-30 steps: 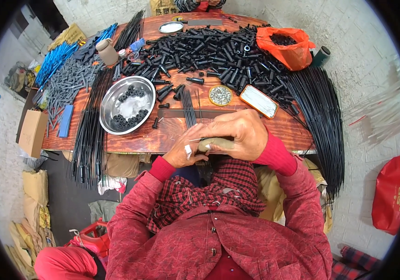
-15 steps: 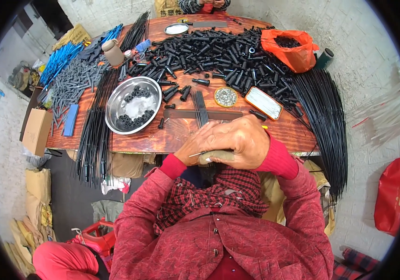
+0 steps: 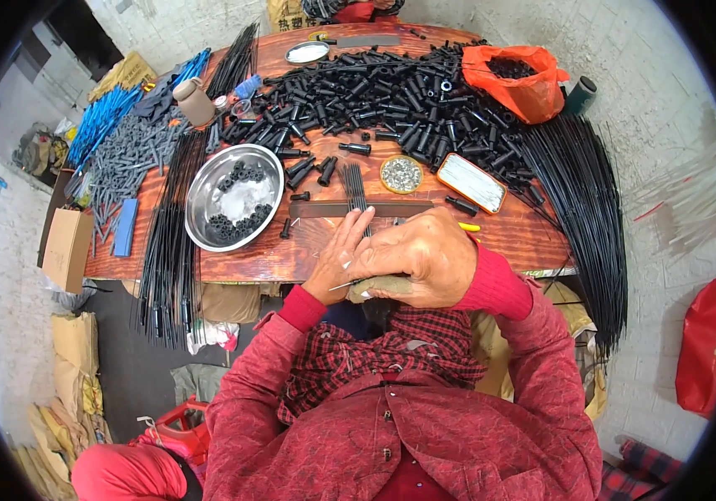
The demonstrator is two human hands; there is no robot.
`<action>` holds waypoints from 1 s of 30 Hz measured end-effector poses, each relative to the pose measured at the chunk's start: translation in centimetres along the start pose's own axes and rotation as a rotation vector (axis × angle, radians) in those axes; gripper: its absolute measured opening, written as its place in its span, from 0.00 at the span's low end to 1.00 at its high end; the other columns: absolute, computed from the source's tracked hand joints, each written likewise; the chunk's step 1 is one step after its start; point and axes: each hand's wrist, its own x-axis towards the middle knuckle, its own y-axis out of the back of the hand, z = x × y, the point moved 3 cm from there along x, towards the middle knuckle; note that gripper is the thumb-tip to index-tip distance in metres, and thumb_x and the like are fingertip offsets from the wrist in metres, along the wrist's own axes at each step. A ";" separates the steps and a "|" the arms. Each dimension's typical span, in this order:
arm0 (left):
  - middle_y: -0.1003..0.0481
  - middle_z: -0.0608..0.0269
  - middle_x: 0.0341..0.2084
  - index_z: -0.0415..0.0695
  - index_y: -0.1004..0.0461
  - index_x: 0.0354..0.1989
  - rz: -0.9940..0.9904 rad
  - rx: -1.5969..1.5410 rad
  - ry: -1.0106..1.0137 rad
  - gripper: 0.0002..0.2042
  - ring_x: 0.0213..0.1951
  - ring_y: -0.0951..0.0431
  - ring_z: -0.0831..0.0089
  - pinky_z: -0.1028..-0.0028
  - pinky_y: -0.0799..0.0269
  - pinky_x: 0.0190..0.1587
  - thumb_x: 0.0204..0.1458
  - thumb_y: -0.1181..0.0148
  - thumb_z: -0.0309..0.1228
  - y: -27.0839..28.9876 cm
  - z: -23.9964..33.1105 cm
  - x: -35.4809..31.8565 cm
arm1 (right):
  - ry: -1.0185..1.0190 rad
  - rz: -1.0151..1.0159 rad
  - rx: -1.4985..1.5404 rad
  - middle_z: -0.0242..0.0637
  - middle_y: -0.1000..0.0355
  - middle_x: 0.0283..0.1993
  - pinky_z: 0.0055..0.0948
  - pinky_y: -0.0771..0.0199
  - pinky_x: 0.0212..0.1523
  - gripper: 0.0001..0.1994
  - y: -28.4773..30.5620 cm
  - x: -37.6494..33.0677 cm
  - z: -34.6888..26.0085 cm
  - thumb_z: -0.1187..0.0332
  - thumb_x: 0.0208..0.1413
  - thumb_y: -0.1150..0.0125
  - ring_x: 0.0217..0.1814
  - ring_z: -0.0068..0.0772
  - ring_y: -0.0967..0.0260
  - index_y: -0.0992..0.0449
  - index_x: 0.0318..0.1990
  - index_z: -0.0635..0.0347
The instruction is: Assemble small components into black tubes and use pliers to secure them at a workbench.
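Right hand (image 3: 415, 255) clenched around a greenish tool (image 3: 381, 286) at the near table (image 3: 274, 263) edge, a thin metal tip poking out toward the left. Left hand (image 3: 337, 255) flat, fingers stretched over thin black rods (image 3: 355, 188) lying across a dark strip (image 3: 362, 209). Steel bowl (image 3: 234, 196) with black caps to the left; small round tin (image 3: 401, 174) and rectangular tin (image 3: 471, 182) just beyond the hands.

The right hand (image 3: 418, 257) hides most of a tool (image 3: 379, 288) — kind unclear.
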 end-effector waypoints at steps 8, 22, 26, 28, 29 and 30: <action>0.54 0.46 0.71 0.50 0.34 0.63 0.017 0.018 -0.002 0.35 0.69 0.54 0.37 0.46 0.54 0.68 0.45 0.36 0.51 -0.3 -0.4 -0.3 | 0.005 0.054 -0.064 0.32 0.23 0.31 0.38 0.30 0.27 0.10 0.0 0.6 0.2 0.60 0.44 0.34 0.29 0.38 0.25 0.18 0.37 0.46; 0.55 0.51 0.71 0.51 0.43 0.68 -0.133 -0.361 0.380 0.49 0.70 0.58 0.40 0.47 0.58 0.69 0.35 0.28 0.54 -2.3 -1.2 -1.1 | 0.039 0.104 -0.235 0.35 0.25 0.35 0.29 0.26 0.32 0.19 2.9 0.3 1.9 0.60 0.48 0.34 0.34 0.33 0.24 0.22 0.47 0.58; 0.53 0.49 0.71 0.47 0.42 0.67 -0.087 0.128 0.139 0.49 0.70 0.56 0.40 0.49 0.52 0.68 0.34 0.26 0.51 -0.5 0.7 1.0 | -0.295 0.272 0.212 0.38 0.23 0.37 0.26 0.26 0.37 0.16 6.7 -2.5 7.2 0.66 0.52 0.39 0.36 0.29 0.24 0.22 0.47 0.63; 0.53 0.48 0.71 0.45 0.42 0.67 -0.106 0.130 0.120 0.48 0.70 0.57 0.40 0.48 0.52 0.68 0.35 0.26 0.50 -0.4 0.7 1.1 | -0.533 0.293 0.044 0.41 0.23 0.38 0.29 0.26 0.39 0.14 7.0 -5.5 12.4 0.67 0.53 0.40 0.36 0.32 0.25 0.21 0.45 0.63; 0.53 0.48 0.71 0.45 0.42 0.67 -0.109 0.124 0.109 0.48 0.70 0.57 0.40 0.48 0.52 0.68 0.35 0.26 0.50 -0.5 0.7 1.1 | -0.618 0.258 -0.133 0.42 0.22 0.38 0.30 0.26 0.40 0.13 6.4 -7.3 15.4 0.67 0.53 0.40 0.37 0.34 0.24 0.20 0.44 0.61; 0.52 0.50 0.71 0.46 0.41 0.67 -0.092 0.114 0.110 0.49 0.70 0.56 0.41 0.48 0.51 0.68 0.33 0.25 0.49 -0.6 0.8 1.3 | -0.629 0.261 -0.144 0.42 0.22 0.38 0.30 0.26 0.40 0.13 6.0 -8.9 16.8 0.67 0.53 0.40 0.37 0.34 0.24 0.20 0.44 0.61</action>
